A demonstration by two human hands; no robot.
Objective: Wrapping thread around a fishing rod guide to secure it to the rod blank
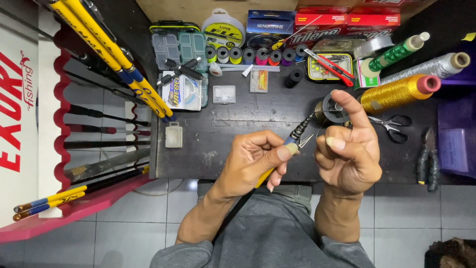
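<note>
Head view. Left hand closed around a yellow-and-blue rod section, thumb pressed on top near the dark wrapped part and the small wire guide. Rod tip end points up and right, over the dark counter, above the person's lap. Right hand mostly curled, index finger raised; it seems to tension a fine thread running toward the small spool behind it, though the thread itself is too thin to trace.

Judgement on doing it well: keep the thumb pinning the guide foot flat, hold thread tension even, and turn the rod with the left hand rather than chasing it with the right.

Counts, as far as visible:
- large thread cones at right: three, namely gold, silver, green
- small coloured bobbins in a row: about eight
- scissors: one
- pliers: one
- red utility knife: one
- clear tackle box: one
- finished rods in the red rack: several, overlapping, not countable.
</note>
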